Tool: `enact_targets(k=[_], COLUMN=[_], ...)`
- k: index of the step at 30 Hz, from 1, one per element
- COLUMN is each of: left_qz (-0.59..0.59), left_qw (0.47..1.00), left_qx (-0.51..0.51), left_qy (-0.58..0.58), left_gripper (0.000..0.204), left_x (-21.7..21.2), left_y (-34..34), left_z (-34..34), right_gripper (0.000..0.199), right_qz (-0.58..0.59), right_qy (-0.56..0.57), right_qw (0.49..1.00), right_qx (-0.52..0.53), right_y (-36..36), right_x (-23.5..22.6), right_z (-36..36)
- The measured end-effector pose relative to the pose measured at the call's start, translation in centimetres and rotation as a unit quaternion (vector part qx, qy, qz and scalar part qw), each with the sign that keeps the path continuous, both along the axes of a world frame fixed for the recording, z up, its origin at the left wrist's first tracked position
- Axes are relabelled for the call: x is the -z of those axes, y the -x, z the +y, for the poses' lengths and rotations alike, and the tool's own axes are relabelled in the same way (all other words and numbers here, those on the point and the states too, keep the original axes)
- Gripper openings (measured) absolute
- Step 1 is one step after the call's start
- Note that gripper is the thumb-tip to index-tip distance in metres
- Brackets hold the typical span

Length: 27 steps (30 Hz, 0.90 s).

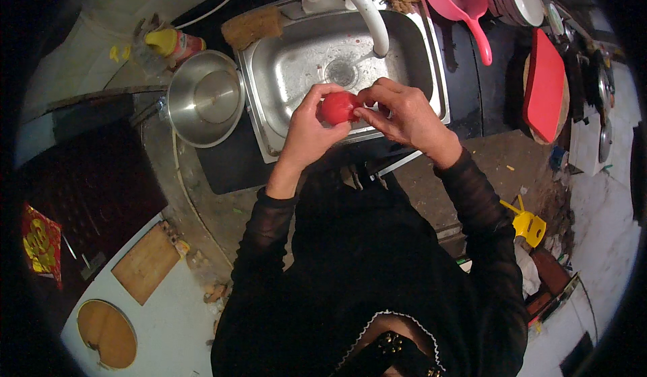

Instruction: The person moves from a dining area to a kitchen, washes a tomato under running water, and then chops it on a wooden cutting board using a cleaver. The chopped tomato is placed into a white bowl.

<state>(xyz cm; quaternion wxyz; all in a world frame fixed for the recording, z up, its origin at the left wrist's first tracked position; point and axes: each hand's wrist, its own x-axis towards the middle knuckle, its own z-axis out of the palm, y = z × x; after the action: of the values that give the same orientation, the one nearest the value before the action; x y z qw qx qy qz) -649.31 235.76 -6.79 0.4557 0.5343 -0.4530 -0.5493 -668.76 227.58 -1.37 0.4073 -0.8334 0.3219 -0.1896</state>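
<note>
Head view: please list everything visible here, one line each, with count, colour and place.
tomato: 1, red, held over the sink's front edge
sink: 1, steel, top centre
tap: 1, white, arching over the sink
steel bowl: 1, silver, left of the sink
sponge: 1, brown, at the sink's back left corner
scoop: 1, pink, right of the tap
cutting board: 1, red, on the counter at right
wooden board: 1, tan, on the white surface at lower left
yellow plastic item: 1, lower right, kind unclear
left hand: 1, gripping the tomato
right hand: 1, fingers on the tomato
</note>
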Motion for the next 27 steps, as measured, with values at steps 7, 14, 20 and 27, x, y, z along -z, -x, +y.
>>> enact_targets(k=[7, 14, 20, 27], left_qz=[-0.051, -0.085, -0.199, -0.21], left_qw=[0.998, 0.996, 0.978, 0.972], left_qx=[-0.021, -0.027, 0.016, 0.055], left_qy=[-0.01, -0.011, -0.052, -0.086], left_gripper=[0.05, 0.052, 0.049, 0.045], left_x=[0.5, 0.0, -2.2, -2.9], left_y=[0.5, 0.4, 0.7, 1.2], left_z=[0.2, -0.3, -1.1, -1.7], right_gripper=[0.017, 0.015, 0.015, 0.017], right_qz=[0.005, -0.006, 0.1, 0.09], right_qy=[0.055, 0.011, 0.07, 0.07], right_qw=[0.997, 1.0, 0.99, 0.989], right_qx=[-0.061, -0.017, -0.073, -0.095], right_y=[-0.1, 0.3, 0.1, 0.1], right_x=[1.5, 0.9, 0.9, 1.7], right_z=[-0.6, -0.4, -0.6, -0.9])
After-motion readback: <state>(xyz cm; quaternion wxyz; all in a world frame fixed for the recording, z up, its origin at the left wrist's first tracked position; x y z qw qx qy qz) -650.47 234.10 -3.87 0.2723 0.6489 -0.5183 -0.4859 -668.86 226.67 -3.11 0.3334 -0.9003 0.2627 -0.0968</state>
